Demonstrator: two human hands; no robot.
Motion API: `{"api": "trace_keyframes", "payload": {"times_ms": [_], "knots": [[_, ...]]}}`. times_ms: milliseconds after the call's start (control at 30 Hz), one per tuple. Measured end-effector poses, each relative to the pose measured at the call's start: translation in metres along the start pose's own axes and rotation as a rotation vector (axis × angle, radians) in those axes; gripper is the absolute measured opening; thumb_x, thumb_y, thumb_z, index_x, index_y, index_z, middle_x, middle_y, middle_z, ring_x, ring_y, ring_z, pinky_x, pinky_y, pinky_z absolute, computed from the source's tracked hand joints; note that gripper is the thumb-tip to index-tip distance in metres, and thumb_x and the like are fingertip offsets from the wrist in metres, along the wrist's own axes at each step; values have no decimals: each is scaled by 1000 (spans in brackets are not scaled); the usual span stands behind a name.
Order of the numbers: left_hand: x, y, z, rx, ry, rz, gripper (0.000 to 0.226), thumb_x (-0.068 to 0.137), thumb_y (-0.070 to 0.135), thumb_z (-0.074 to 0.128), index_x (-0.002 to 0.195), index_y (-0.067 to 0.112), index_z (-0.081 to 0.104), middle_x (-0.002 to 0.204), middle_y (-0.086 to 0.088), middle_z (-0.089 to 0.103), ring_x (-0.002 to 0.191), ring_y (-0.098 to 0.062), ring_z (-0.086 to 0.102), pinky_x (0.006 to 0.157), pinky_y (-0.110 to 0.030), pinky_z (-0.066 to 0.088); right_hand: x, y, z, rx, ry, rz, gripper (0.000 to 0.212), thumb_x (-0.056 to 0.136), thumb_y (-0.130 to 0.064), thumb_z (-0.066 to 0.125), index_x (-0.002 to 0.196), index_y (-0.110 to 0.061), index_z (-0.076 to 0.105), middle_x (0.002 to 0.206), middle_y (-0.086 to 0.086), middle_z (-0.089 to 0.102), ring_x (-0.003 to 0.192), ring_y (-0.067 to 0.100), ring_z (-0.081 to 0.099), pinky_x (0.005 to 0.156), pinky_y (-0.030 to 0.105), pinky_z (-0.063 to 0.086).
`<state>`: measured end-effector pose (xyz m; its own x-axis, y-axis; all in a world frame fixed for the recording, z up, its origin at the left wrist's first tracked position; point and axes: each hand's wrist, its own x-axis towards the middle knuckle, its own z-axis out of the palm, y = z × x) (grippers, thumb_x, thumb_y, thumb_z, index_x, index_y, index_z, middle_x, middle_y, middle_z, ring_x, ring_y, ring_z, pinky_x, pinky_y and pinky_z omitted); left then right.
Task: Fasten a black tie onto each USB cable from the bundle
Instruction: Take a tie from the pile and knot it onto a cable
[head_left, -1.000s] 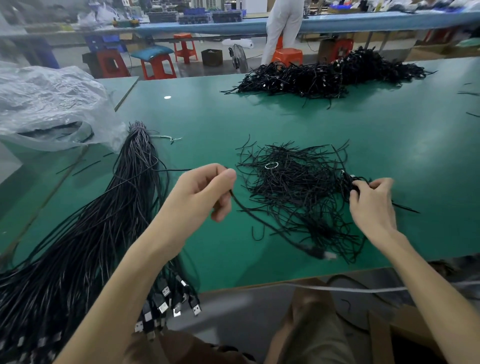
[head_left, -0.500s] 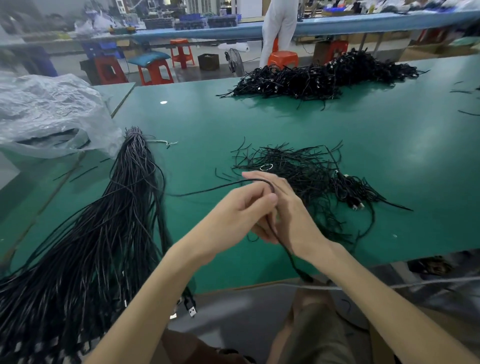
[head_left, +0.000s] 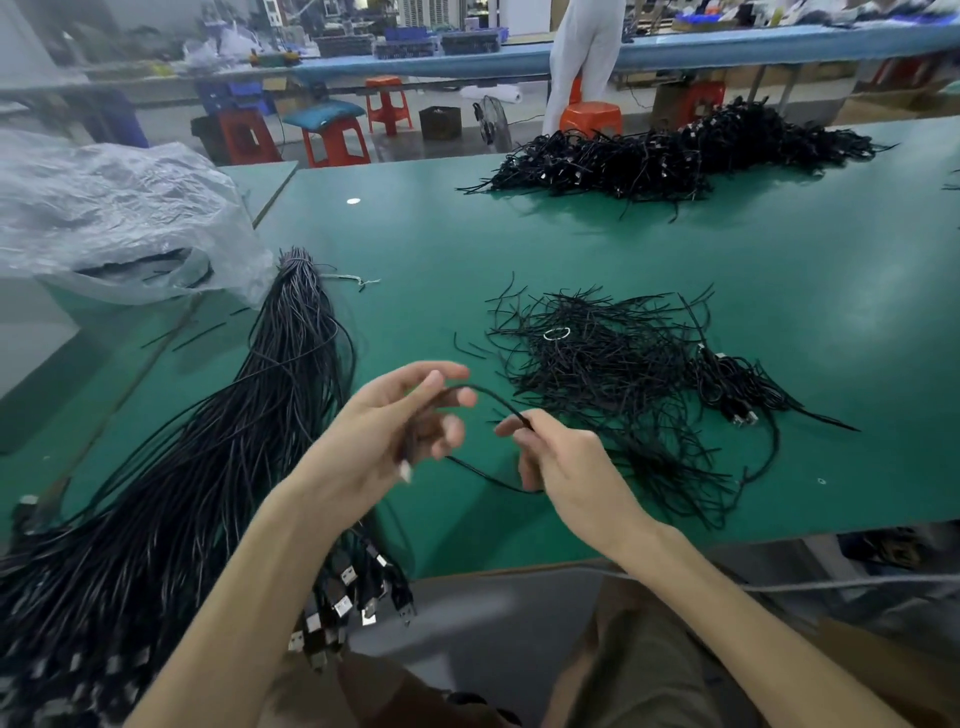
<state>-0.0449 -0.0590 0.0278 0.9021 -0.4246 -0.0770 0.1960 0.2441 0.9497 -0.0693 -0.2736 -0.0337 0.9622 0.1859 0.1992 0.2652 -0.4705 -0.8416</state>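
We count two hands above the near edge of one green table (head_left: 519, 249): our left hand (head_left: 395, 426), blurred, curls around one USB cable (head_left: 498, 400), and our right hand (head_left: 561, 462) pinches the same cable. One bundle (head_left: 208, 467) lies left, one pile of black ties (head_left: 597, 374) right, one tangled heap (head_left: 675, 156) far

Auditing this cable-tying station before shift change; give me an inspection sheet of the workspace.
Surface: glossy green table.
Job's things: long bundle of black USB cables, left; loose pile of thin black ties, middle; heap of black cables, far side.
Clutter: crumpled clear plastic bag, far left; small white ring on the ties.
Grippers: left hand and right hand hold one single black cable between them.
Cables: bundle's metal USB plugs overhang the near edge; grey cord below.
Surroundings: orange plastic stools, person in white, long blue bench.
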Motion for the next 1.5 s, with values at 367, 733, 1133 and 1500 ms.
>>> {"api": "trace_keyframes", "payload": {"times_ms": [367, 733, 1133, 1500], "knots": [[8, -10, -7, -212, 126, 116, 39, 102, 44, 46, 87, 19, 72, 97, -1, 65, 88, -17, 63, 83, -28, 56, -16, -12, 22, 107, -99, 10, 34, 109, -42, 40, 103, -24, 69, 51, 1, 51, 49, 18, 48, 62, 42, 47], [-11, 8, -20, -517, -136, 223, 43, 111, 46, 34, 82, 22, 53, 54, 11, 41, 39, -7, 24, 43, -22, 26, -4, -9, 17, 260, -348, 45, 48, 103, -53, 49, 74, -19, 66, 49, -5, 50, 48, 9, 42, 58, 16, 37], [-5, -29, -16, 902, -77, 46, 38, 100, 48, 37, 108, 27, 68, 105, 8, 76, 97, -3, 68, 93, -31, 51, 38, -51, 29, 299, -24, 24, 66, 101, -60, 42, 49, -19, 38, 43, -9, 38, 43, 10, 36, 53, 25, 33], [-5, -4, -23, -542, 66, 220, 39, 110, 45, 33, 100, 19, 60, 83, 13, 63, 66, 0, 58, 69, -17, 51, 6, -39, 85, 400, -11, 47, 68, 98, -71, 38, 49, -25, 29, 46, -10, 25, 46, 12, 22, 49, 27, 21]]}}
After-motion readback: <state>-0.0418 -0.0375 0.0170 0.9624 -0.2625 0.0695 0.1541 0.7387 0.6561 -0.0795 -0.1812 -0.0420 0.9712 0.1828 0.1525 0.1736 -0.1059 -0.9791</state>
